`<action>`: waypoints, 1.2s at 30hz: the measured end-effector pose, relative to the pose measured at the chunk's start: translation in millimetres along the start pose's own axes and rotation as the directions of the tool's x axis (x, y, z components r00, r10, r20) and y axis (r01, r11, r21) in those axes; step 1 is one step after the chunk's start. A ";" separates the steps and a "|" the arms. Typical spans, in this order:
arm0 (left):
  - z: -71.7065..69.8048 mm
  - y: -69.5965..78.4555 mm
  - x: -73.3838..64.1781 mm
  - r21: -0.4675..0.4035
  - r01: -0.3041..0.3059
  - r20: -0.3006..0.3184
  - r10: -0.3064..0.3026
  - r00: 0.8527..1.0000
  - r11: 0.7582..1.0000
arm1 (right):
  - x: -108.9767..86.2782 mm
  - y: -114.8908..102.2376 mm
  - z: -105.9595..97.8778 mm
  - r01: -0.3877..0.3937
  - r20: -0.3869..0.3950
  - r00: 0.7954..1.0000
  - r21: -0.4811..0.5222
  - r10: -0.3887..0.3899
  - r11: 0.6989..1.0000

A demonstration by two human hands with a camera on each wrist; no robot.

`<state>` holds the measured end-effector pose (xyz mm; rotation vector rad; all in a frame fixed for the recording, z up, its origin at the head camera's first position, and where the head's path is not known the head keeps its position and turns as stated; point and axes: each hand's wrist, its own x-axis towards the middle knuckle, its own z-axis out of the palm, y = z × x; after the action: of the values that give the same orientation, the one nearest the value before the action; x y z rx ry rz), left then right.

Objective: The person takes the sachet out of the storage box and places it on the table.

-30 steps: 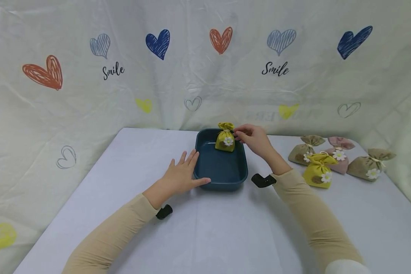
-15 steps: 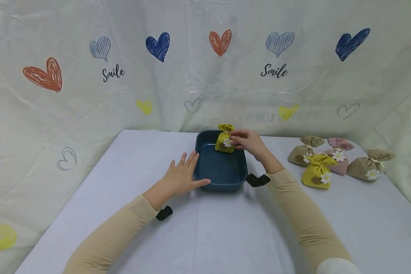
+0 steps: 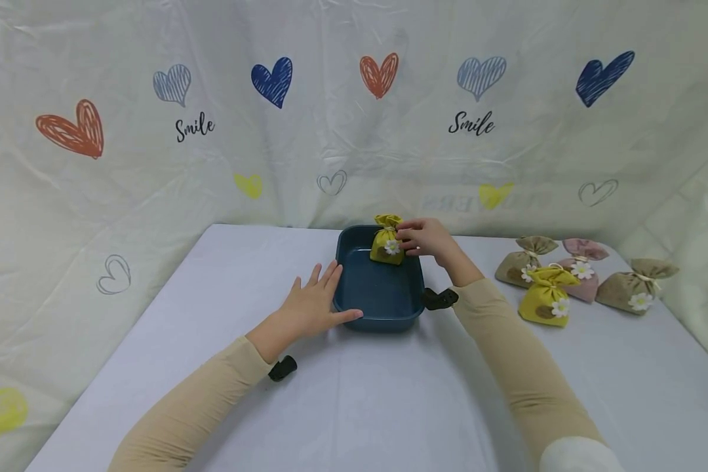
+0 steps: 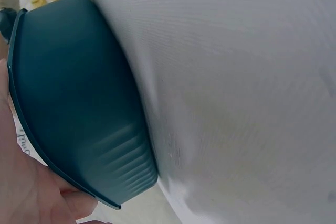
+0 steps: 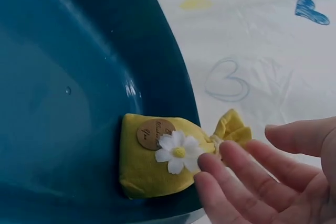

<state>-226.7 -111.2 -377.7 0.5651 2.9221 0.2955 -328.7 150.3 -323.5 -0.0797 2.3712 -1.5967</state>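
Note:
A small yellow drawstring pouch (image 3: 385,249) with a white flower and a round tag leans in the back right corner of a dark blue rectangular basin (image 3: 380,321). My right hand (image 3: 429,237) is at the basin's back right side. In the right wrist view its loosely bent fingertips (image 5: 206,162) reach the pouch's flower and tied neck, while the thumb stays apart from it. Fingers spread, my left hand (image 3: 311,303) rests along the basin's left rim, the thumb lying over the front left corner. The left wrist view shows that hand (image 4: 31,187) against the rim.
On the table's right stand another yellow pouch (image 3: 545,305), a pink one (image 3: 587,288) and two brownish ones, at left (image 3: 514,265) and right (image 3: 628,290), all with white flowers. Behind the white table (image 3: 259,262) hangs a heart-printed curtain (image 3: 318,118).
My right hand has moved left, from beside the pouch to its right side, fingertips now at the flower. The left hand and basin have stayed put; the pouch has barely shifted.

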 end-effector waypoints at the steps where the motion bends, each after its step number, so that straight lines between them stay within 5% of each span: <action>1: 0.4 -0.5 0.2 0.000 -0.001 -0.002 0.001 1.000 1.000 | 0.7 -1.7 0.8 -0.010 0.005 1.000 -0.022 0.010 1.000; 14: -0.9 -1.6 -0.3 -0.001 -0.013 -0.002 0.013 1.000 1.000 | 17.0 -3.0 3.1 -0.023 -0.009 1.000 -0.178 0.022 0.984; 36: -2.7 -1.4 0.3 0.011 -0.012 0.004 0.012 1.000 1.000 | 24.6 -0.5 10.2 0.002 0.063 0.998 -0.213 0.012 0.977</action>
<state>-228.0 -112.9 -375.5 0.5837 2.9197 0.2799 -349.6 136.0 -331.6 -0.1655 2.4816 -1.3113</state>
